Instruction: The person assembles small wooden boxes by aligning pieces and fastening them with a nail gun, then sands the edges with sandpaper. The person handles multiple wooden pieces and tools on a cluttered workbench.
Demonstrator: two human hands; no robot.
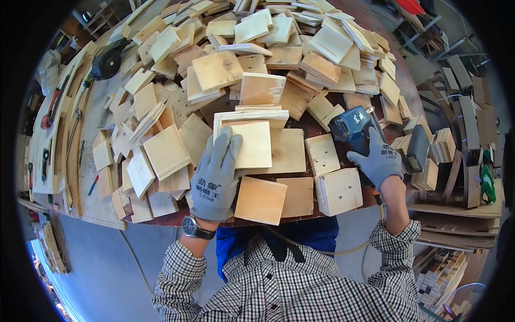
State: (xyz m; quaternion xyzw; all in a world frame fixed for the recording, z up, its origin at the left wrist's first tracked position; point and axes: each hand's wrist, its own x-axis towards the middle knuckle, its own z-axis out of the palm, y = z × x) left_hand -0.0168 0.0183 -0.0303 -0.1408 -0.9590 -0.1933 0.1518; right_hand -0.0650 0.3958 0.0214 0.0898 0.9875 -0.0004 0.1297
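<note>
My left hand (212,180), in a grey glove, lies along the left side of a pale square plywood block (253,145) and holds it, fingers stretched forward over its edge. Just beyond this block are stacked plywood pieces (255,115). My right hand (380,161), gloved too, is closed around a blue air nail gun (350,124), whose grip the palm partly hides. The gun's head points left, apart from the held block. Between me and the held block rests an orange-tinted plywood square (260,200). A thicker block with dark knots (339,191) sits near the table's front edge.
A large heap of loose plywood squares (217,70) covers the dark red table (389,80). At left, long wooden strips (67,129) hold a black tool (109,60) and red-handled tools (51,110). Stacked boards (466,123) stand at right. An air hose (343,252) hangs below the table.
</note>
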